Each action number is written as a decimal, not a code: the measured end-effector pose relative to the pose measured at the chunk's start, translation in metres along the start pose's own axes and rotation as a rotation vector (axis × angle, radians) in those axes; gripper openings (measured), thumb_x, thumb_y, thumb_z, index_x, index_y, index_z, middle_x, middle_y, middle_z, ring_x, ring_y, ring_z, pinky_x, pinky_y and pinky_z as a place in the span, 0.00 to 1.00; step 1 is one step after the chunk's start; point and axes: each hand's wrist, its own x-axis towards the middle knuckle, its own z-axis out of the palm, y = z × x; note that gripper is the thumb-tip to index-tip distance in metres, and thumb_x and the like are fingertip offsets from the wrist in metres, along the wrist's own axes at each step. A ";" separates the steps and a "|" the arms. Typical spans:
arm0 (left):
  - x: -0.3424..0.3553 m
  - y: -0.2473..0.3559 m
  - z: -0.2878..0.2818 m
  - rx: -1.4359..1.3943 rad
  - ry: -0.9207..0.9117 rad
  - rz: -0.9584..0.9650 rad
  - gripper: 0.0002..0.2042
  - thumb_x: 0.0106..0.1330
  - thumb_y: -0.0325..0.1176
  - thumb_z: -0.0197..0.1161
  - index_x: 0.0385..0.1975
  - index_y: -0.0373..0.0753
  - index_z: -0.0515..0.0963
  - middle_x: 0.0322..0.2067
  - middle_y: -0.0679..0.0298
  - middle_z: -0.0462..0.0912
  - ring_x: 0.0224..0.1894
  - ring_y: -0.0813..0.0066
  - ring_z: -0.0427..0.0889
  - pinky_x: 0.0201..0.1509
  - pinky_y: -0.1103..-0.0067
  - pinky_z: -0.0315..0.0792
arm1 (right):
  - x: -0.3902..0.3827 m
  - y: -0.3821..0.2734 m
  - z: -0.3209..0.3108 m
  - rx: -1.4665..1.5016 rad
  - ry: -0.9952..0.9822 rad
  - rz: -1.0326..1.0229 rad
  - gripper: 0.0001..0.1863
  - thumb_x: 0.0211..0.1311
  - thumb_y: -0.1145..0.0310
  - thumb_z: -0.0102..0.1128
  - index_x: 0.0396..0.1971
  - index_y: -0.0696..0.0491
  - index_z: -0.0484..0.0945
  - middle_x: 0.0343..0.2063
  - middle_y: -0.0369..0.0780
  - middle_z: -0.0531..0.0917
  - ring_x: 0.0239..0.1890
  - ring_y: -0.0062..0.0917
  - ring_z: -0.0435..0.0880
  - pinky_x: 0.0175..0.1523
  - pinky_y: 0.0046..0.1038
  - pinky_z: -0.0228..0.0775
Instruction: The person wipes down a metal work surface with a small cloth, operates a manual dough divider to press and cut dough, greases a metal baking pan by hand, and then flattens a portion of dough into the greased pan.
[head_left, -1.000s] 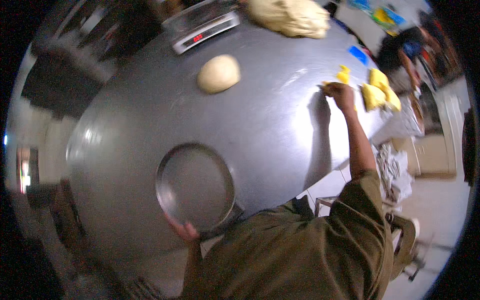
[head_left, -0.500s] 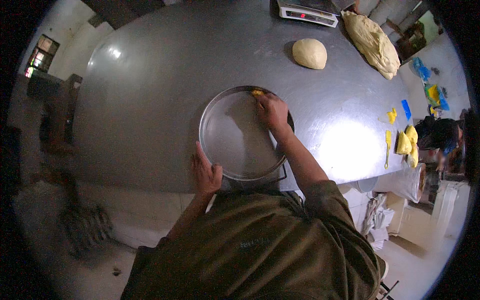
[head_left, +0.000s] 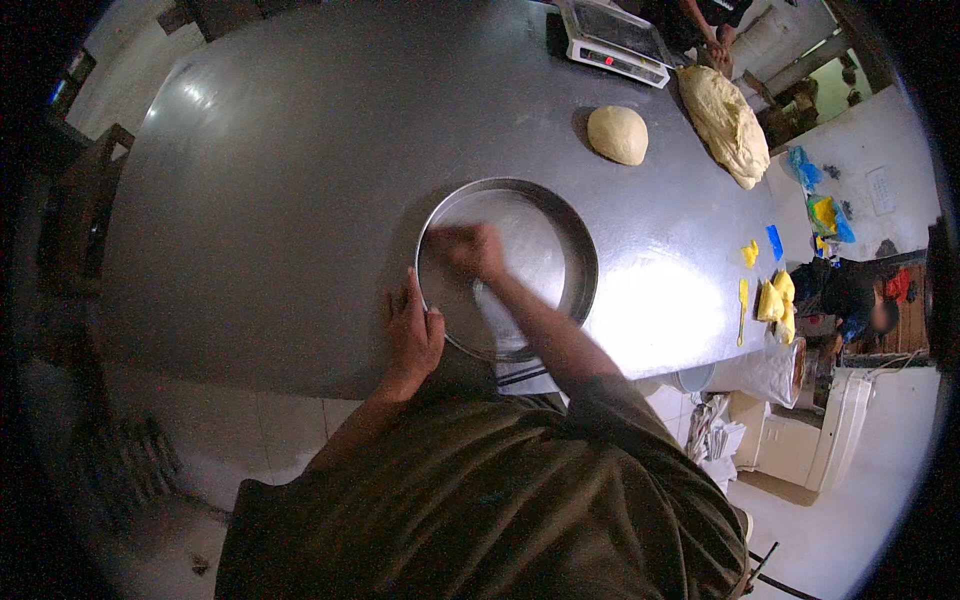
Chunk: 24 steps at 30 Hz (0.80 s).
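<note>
A round metal pan (head_left: pixel 580 250) with a low upright wall lies on the steel table close to my body. Inside it, toward the left wall, is my right hand (head_left: pixel 467 250), bent over and smeared by motion. Whatever its fingers hold cannot be made out. Against the outside of the pan's left wall rests my left hand (head_left: pixel 415 338), fingers stretched out along the wall and thumb apart near the rim.
Beyond the pan sits a dough ball (head_left: pixel 618 135), with a larger dough mass (head_left: pixel 725 125) and a scale (head_left: pixel 615 45) behind. At the right edge lie a yellow spatula (head_left: pixel 742 312) and several yellow lumps (head_left: pixel 777 305). Another person's hands (head_left: pixel 717 45) show past the scale.
My right hand has swept from the pan's far right wall to its left side; a yellow bit showed at its fingertips before. My left hand stays at the pan's wall. The view has shifted.
</note>
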 end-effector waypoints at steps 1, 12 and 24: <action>-0.001 -0.007 0.000 0.008 0.006 0.007 0.34 0.73 0.35 0.51 0.77 0.26 0.53 0.59 0.36 0.75 0.63 0.35 0.74 0.77 0.42 0.52 | -0.026 -0.022 0.012 0.079 -0.224 0.018 0.15 0.57 0.60 0.74 0.42 0.49 0.91 0.40 0.50 0.90 0.38 0.49 0.88 0.47 0.44 0.79; 0.006 -0.020 0.005 0.059 0.010 -0.005 0.31 0.77 0.35 0.48 0.77 0.28 0.55 0.62 0.38 0.76 0.64 0.39 0.77 0.79 0.43 0.50 | 0.036 -0.001 -0.107 -0.467 0.104 0.056 0.16 0.71 0.51 0.60 0.46 0.43 0.89 0.41 0.44 0.91 0.44 0.42 0.90 0.48 0.44 0.80; 0.008 -0.016 -0.009 -0.002 0.005 -0.085 0.28 0.79 0.34 0.46 0.76 0.28 0.59 0.59 0.38 0.79 0.59 0.36 0.78 0.78 0.46 0.54 | -0.057 -0.040 -0.182 -0.858 -0.394 0.310 0.08 0.66 0.57 0.65 0.37 0.43 0.88 0.30 0.39 0.89 0.36 0.35 0.91 0.41 0.36 0.83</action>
